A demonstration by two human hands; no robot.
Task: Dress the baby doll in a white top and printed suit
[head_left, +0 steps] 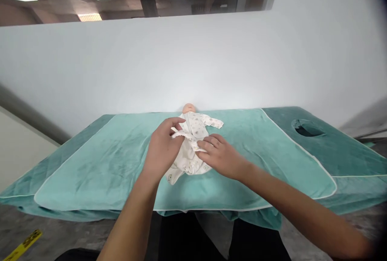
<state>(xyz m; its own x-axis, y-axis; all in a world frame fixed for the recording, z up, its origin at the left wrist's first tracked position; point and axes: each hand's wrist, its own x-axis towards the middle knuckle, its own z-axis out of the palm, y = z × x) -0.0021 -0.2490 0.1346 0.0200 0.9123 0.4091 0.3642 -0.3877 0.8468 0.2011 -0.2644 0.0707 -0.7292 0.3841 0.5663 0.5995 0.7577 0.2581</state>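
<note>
A small baby doll [189, 108] lies on its back on a teal towel [99, 164], head toward the wall. It wears a white printed sleepsuit [195, 126]. My left hand [161, 150] pinches a fold of the suit's fabric at the doll's left side, thumb and fingers closed on it. My right hand [220, 154] rests on the doll's middle, fingers pressed together on the cloth. One sleeve sticks out to the right.
The towel covers a massage table [347, 152] with a darker teal cover and a face hole [306, 128] at the right end. A white partition wall stands right behind it. A yellow tape strip [22, 245] lies on the floor at lower left.
</note>
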